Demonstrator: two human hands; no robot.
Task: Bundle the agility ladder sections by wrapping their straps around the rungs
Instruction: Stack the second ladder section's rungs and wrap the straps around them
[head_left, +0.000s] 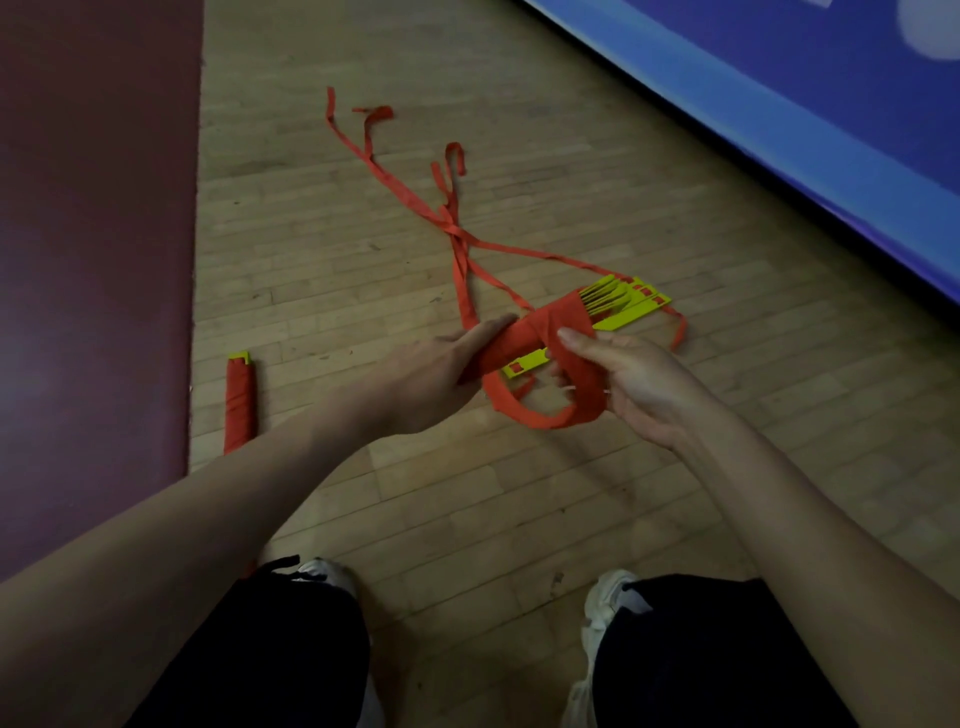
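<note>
Two hands on one job. The left hand (447, 364) grips the near end of the stacked yellow rungs (618, 306), fingers lying over the windings already on, and holds the stack up off the wood floor (467, 493). The right hand (634, 379) has its fingers curled round a slack loop (545, 418) of the red strap (540, 327), which hangs below the stack.

Step in hand, as I read it: laying another turn.
- Take the slack out of the loop before it lands.
- Pass the strap flat (a twisted one makes a lumpy wrap).
- Set the turn beside the last one, working toward the bare far ends.
- Squeeze with the left. The far ends are fanned apart, and a loose turn would likely let them slide.

Position: the stack lies between the two hands. The left is on its near-left end. The right is just below and right of the wrapped middle, touching strap; I cannot tell whether it also touches the rungs.

The loose tails (457, 234) run away across the floor and cross each other (a likely snag when they are fed in). One finished bundle (240, 405) lies well apart to the left, at the edge of the maroon mat (93, 260).
</note>
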